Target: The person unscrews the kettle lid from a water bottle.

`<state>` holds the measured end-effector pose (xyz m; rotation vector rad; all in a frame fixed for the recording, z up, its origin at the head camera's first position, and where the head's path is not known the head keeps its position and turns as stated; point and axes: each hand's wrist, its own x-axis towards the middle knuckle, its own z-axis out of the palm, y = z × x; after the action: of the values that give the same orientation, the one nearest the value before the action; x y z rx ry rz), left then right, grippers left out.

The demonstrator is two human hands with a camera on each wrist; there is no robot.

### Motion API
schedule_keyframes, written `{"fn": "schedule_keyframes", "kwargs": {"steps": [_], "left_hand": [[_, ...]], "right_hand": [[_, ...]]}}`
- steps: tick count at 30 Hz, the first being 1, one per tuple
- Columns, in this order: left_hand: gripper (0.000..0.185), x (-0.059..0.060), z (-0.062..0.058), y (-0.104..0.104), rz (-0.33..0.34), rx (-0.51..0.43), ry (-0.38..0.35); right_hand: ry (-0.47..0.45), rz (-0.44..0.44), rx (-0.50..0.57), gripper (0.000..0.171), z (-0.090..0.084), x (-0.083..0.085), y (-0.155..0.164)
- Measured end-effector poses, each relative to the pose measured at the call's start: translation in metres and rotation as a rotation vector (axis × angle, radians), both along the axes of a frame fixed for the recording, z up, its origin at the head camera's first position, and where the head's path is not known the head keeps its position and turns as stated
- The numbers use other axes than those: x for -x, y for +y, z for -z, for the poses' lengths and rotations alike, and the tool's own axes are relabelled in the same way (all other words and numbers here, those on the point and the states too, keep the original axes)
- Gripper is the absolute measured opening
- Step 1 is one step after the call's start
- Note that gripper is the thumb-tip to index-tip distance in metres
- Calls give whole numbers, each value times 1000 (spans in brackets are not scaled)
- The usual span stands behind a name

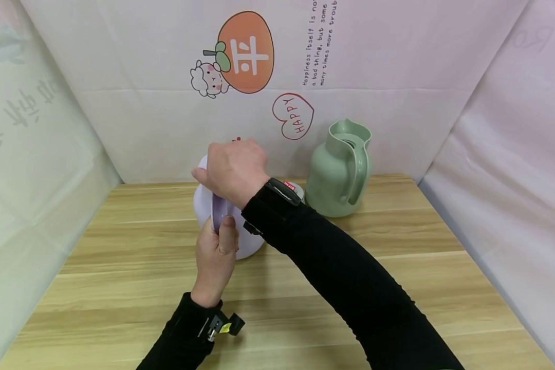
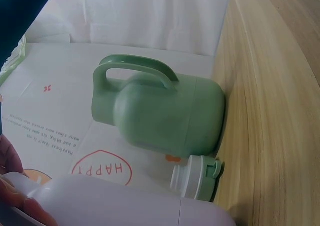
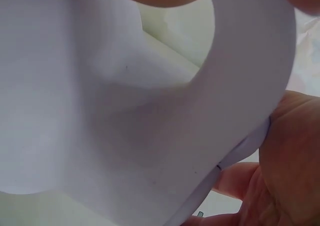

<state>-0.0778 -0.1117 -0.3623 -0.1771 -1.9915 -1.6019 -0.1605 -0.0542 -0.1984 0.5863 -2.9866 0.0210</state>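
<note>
Pale lilac is the colour of the jug (image 1: 251,243) that both hands share; it stands on the wooden table (image 1: 351,300), a little toward eight o'clock from the middle of the head view. The left hand (image 1: 215,262) lies at about seven o'clock of it and has a narrow, firm-looking grip: its fingers are curled round the handle (image 1: 218,209), with the thumb at the three-o'clock side. The right hand (image 1: 237,168) is at twelve o'clock, bent over the top of the same jug. Its fingers seem to lie at the rim, but from these pictures one cannot tell whether they pinch something there or only touch the edge. The step in hand appears to be some work at this top, so the left hand does best to act as an anchor, pulling neither up nor sideways, while the right wrist makes the effort, evenly and around the upright line of the jug. If the push goes sideways, the base could slide on the wood. The right forearm (image 1: 333,262) deserves also some care, because it passes near the green jug (image 1: 328,177) at two o'clock, and beside that jug a green-and-white stopper (image 2: 197,178) stands with its white neck upward; a careless elbow could knock them.
</note>
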Motion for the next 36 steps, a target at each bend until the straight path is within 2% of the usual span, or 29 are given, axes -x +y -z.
{"fn": "schedule_keyframes", "kwargs": {"steps": [9, 20, 36], "left_hand": [[36, 0, -1, -1, -22, 10, -6], [38, 1, 2, -2, -35, 35, 17], [38, 4, 2, -3, -28, 50, 20]], "right_hand": [[-24, 4, -49, 50, -1, 0, -2], [48, -81, -9, 46, 6, 1, 4], [90, -151, -81, 48, 5, 6, 8]]}}
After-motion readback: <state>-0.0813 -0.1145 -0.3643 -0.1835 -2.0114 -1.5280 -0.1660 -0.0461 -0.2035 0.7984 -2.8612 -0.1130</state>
